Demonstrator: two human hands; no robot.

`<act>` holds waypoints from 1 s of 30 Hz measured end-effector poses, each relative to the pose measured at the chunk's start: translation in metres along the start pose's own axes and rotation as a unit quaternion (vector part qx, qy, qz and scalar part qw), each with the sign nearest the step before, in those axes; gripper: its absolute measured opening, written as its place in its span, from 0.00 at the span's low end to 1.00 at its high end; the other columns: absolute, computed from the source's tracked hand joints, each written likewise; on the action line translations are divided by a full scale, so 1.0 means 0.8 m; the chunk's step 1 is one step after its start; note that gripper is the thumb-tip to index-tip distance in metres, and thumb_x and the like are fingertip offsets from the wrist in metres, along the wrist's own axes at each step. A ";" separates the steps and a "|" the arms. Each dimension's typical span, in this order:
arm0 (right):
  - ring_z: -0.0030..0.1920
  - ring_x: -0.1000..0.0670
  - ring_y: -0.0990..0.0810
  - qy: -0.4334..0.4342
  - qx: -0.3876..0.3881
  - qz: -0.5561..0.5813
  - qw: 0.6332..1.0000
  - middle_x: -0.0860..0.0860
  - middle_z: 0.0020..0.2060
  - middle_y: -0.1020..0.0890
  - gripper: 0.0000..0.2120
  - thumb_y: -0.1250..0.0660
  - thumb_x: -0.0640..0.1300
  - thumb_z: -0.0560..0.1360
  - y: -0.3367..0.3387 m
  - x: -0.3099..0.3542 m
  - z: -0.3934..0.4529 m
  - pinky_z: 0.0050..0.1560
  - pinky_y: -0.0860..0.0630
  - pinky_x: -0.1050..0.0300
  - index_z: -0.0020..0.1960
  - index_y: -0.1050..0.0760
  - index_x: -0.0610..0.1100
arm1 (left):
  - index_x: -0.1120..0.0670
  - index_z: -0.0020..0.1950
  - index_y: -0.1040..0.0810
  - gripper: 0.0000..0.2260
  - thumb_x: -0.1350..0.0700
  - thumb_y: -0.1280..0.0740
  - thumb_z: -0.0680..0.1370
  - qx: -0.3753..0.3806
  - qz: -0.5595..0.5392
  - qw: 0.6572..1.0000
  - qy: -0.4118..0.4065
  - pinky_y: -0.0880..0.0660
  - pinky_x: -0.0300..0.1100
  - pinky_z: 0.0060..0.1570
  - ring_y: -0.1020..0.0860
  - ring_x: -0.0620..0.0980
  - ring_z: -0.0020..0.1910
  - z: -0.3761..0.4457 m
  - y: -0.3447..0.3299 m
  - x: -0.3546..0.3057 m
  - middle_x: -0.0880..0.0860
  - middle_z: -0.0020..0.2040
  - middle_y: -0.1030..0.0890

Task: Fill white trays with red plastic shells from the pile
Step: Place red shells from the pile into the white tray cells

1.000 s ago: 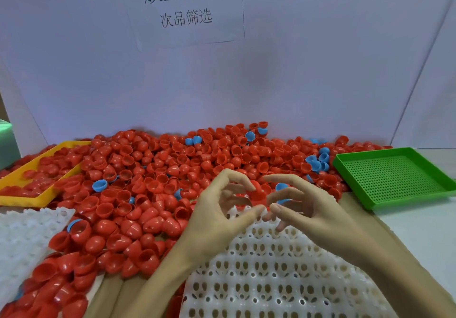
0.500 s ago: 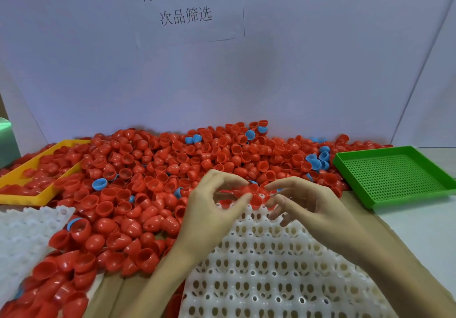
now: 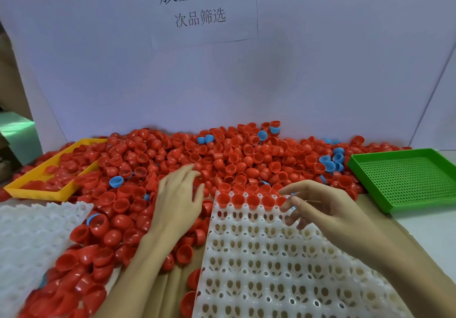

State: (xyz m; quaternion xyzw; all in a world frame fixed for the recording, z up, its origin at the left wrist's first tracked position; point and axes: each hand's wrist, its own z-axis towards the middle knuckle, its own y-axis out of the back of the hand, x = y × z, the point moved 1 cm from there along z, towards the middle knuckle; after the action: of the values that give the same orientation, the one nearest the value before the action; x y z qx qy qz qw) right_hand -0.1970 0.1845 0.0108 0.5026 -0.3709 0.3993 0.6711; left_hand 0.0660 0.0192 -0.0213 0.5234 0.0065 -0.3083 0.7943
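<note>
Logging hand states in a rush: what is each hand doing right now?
Left hand: open, fingers spread over the red shells, holding nothing.
Right hand: open, fingers loosely bent above the white tray, holding nothing visible.

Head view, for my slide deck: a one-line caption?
Left hand reaches into red shells; white tray holds one row.

One head-worn camera looks forward and down, close over the table [image 3: 419, 229].
</note>
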 end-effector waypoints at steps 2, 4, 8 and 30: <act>0.46 0.46 0.12 -0.003 -0.001 -0.002 1.000 0.50 0.48 0.13 0.10 0.35 0.39 0.84 0.000 0.000 0.000 0.46 0.16 0.53 0.59 0.18 0.48 | 0.52 0.73 0.25 0.17 0.48 0.41 0.87 0.067 0.016 0.997 -0.023 0.45 0.48 0.78 0.35 0.47 0.79 -0.001 -0.017 0.003 0.49 0.78 0.29; 0.46 0.46 0.12 -0.005 0.000 -0.004 1.000 0.50 0.48 0.13 0.10 0.36 0.39 0.84 0.001 0.000 0.000 0.46 0.16 0.53 0.58 0.17 0.48 | 0.50 0.73 0.27 0.19 0.46 0.46 0.87 0.100 0.039 0.994 -0.026 0.44 0.47 0.77 0.36 0.45 0.78 -0.004 -0.030 0.005 0.47 0.76 0.27; 0.45 0.46 0.12 -0.009 0.006 -0.007 1.000 0.50 0.48 0.13 0.10 0.36 0.38 0.84 0.000 0.000 0.001 0.46 0.16 0.54 0.57 0.17 0.47 | 0.50 0.71 0.26 0.18 0.46 0.48 0.87 0.087 0.097 0.991 -0.027 0.40 0.49 0.70 0.33 0.50 0.70 0.000 -0.034 0.014 0.46 0.70 0.25; 0.49 0.46 0.12 0.034 0.020 0.025 0.999 0.52 0.53 0.14 0.19 0.28 0.48 0.79 -0.004 0.006 0.001 0.47 0.15 0.52 0.68 0.21 0.60 | 0.51 0.51 0.18 0.09 0.51 0.22 0.77 -0.030 -0.172 0.932 -0.317 0.24 0.44 0.53 0.25 0.43 0.50 -0.052 0.006 -0.112 0.43 0.48 0.22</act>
State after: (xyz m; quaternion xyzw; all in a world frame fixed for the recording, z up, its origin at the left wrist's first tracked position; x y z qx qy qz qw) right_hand -0.1925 0.1842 0.0141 0.4927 -0.3523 0.4399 0.6630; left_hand 0.0093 0.0984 -0.0062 0.3653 -0.1470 -0.5898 0.7050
